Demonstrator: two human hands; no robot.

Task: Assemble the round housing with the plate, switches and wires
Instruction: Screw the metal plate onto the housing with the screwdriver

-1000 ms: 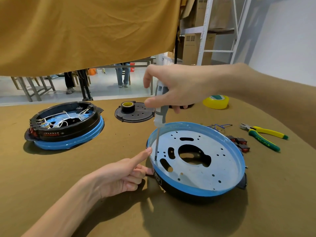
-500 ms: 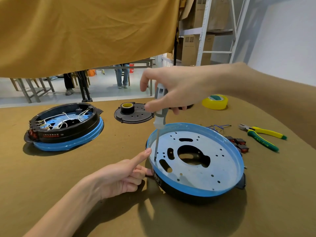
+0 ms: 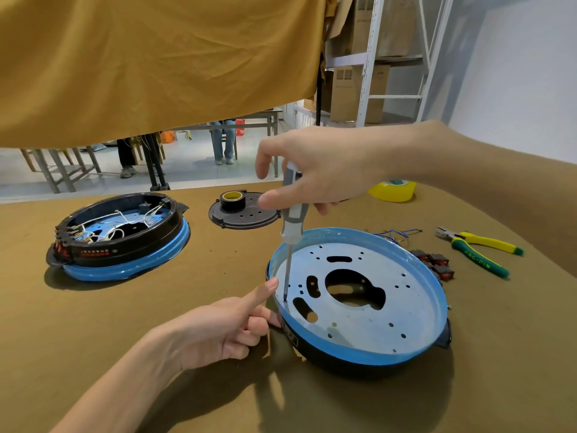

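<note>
The right grip (image 3: 315, 173) holds the screwdriver (image 3: 292, 220) upright on a plate (image 3: 368, 307) hole beside the housing (image 3: 359, 360) rim, which the left hand (image 3: 224, 326) steadies, forefinger out, other fingers curled

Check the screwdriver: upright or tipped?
Near upright, leaning slightly. The right hand grips the screwdriver by its handle; its tip sits in a hole at the plate's left edge.

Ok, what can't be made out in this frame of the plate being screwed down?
Head view only:
- Screw under the screwdriver tip: too small.
- Left hand curled fingertips: tucked against the housing.
- Switches: partly behind the housing's rim.
- Pliers lettering: too small to read.
</note>
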